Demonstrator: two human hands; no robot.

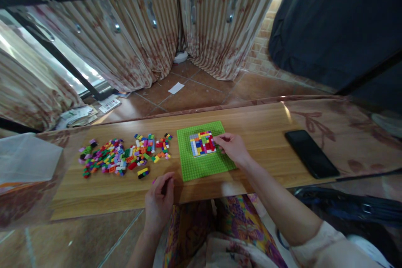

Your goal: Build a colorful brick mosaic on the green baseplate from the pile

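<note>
A bright green baseplate (188,171) lies on the wooden board. On it sits a low square of multicoloured toy bricks (202,144) with white along its edges. My right hand (234,148) reaches over the baseplate, thumb and fingers pinched together at the square's right edge; whatever is between the fingertips is hidden. Closer to me, left of the baseplate, my left hand (160,197) rests by the board's front edge with its fingers curled. A speck of magenta shows beside those fingers; I cannot tell whether it is held.
Loose toy bricks (108,155) in many colours are spread over the board's left part, with a small yellow-and-black brick cluster (143,173) in front. A black phone (310,153) lies at the right. A whitish translucent container (29,157) stands at the far left.
</note>
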